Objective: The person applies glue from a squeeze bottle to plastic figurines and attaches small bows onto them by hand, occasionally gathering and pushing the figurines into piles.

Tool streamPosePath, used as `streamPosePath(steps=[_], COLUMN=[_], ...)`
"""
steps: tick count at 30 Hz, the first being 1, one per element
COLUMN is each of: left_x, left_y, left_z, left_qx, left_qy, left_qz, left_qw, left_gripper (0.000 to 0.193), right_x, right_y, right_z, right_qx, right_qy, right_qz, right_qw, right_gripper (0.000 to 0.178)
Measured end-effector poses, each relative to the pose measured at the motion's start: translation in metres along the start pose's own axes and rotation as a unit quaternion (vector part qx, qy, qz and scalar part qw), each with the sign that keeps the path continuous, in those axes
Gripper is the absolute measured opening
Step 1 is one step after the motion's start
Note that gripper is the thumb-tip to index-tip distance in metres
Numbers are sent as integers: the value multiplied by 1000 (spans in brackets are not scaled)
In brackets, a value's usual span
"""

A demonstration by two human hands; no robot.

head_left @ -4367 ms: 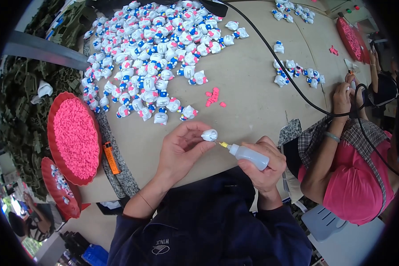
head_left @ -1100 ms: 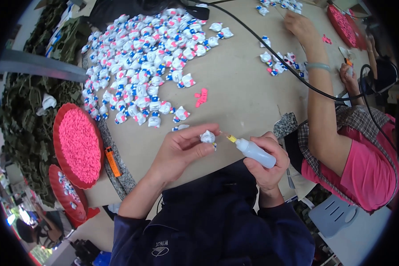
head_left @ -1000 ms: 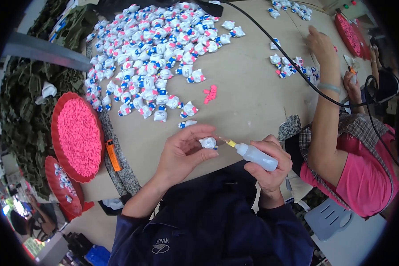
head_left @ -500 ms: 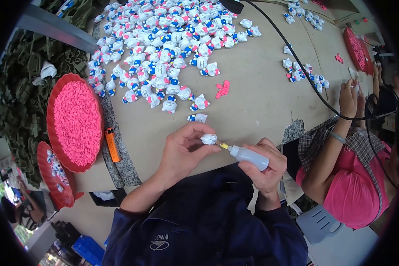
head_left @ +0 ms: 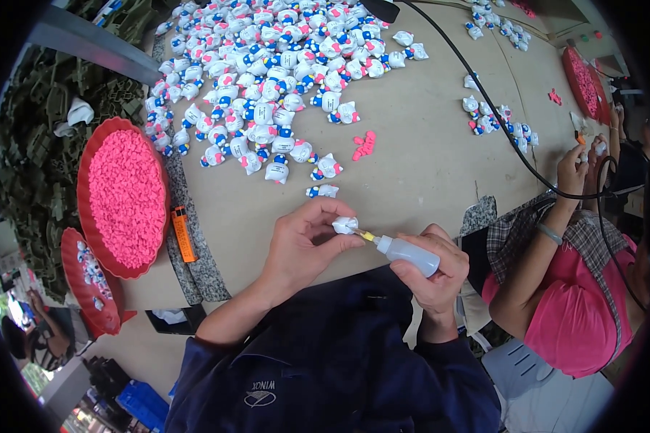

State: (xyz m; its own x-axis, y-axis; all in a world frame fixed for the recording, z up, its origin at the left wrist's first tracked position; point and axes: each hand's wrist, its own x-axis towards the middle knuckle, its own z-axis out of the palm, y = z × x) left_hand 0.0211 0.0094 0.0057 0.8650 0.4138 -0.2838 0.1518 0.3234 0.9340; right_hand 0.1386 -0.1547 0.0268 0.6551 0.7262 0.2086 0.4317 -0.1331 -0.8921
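Between the thumb and fingers of my left hand [head_left: 307,242] is a small white figurine [head_left: 344,225]. My right hand [head_left: 437,273] grips a translucent squeeze bottle [head_left: 410,255] with a yellow-based needle tip [head_left: 367,235]. The tip points left and meets the figurine, or comes very close to it. Just beyond my left fingers lies a single white and blue figurine [head_left: 323,191]. A little cluster of pink pieces [head_left: 364,146] rests farther off on the tabletop.
A large pile of white, blue and pink figurines [head_left: 267,79] covers the far left. Left stand a red tray [head_left: 87,206] of pink pieces, a smaller red tray [head_left: 112,317] and an orange box cutter [head_left: 183,234]. A black cable [head_left: 477,86] crosses the right, where a co-worker [head_left: 563,310] sits.
My hands keep the same hold, with the figurine and bottle shifted very slightly right. On the right, the co-worker's hands have moved a little.
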Motion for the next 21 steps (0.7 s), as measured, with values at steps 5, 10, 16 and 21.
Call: streamPosePath(steps=[5, 10, 16, 21], left_x=[2, 2, 0, -11], left_y=[1, 3, 0, -2], left_z=[-1, -3, -5, -7], left_qx=[-13, -15, -23, -10], left_qy=[4, 5, 5, 3], left_qz=[-10, -7, -15, -20], left_qw=[1000, 1000, 1000, 1000], left_gripper=[27, 28, 29, 33], right_x=[1, 0, 2, 7], right_y=[-1, 1, 2, 7], right_z=[-1, -1, -1, 10], right_qx=[-2, -6, 22, 159], right_qy=[0, 7, 11, 75], right_qz=[0, 13, 18, 154], right_qw=[1000, 1000, 1000, 972], right_gripper=[31, 31, 30, 35])
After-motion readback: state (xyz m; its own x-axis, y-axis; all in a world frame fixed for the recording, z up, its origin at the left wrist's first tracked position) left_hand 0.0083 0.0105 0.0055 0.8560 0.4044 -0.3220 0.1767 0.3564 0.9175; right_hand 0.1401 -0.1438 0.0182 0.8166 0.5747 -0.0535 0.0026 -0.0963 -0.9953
